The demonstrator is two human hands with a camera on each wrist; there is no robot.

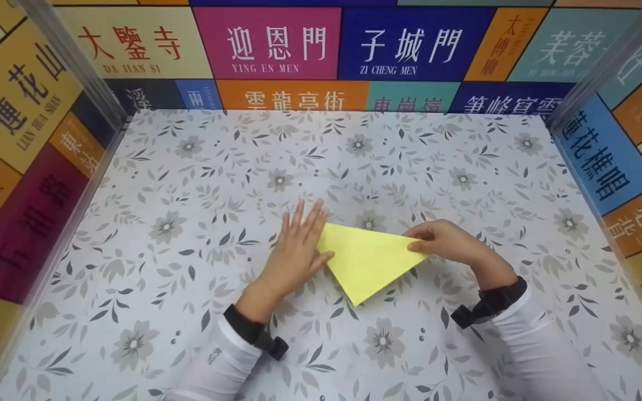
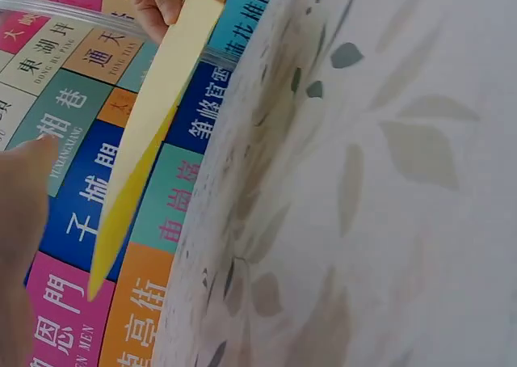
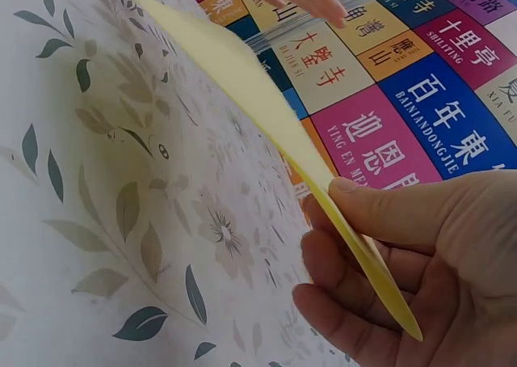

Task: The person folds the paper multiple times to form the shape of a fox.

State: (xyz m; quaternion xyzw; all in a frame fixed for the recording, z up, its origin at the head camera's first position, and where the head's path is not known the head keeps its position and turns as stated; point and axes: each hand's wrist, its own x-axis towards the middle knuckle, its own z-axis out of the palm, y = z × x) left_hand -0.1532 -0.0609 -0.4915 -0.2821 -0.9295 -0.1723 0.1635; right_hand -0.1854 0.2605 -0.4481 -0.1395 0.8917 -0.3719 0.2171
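A yellow sheet of paper (image 1: 368, 260), shaped like a triangle with one point towards me, is held at the middle of the table. My right hand (image 1: 450, 240) pinches its right corner between thumb and fingers. In the right wrist view the paper (image 3: 266, 112) runs through the grip of that hand (image 3: 428, 254), its surface lifted off the tabletop. My left hand (image 1: 296, 250) lies along the paper's left edge with straight fingers. The left wrist view shows only part of the left hand (image 2: 20, 213), and the paper (image 2: 149, 116) edge-on.
A white tabletop (image 1: 187, 301) with grey flowers and leaves lies beneath both hands. Colourful panels with printed characters (image 1: 276, 44) stand along the back and both sides. Dark straps with small cameras (image 1: 491, 301) sit on both wrists, over white sleeves.
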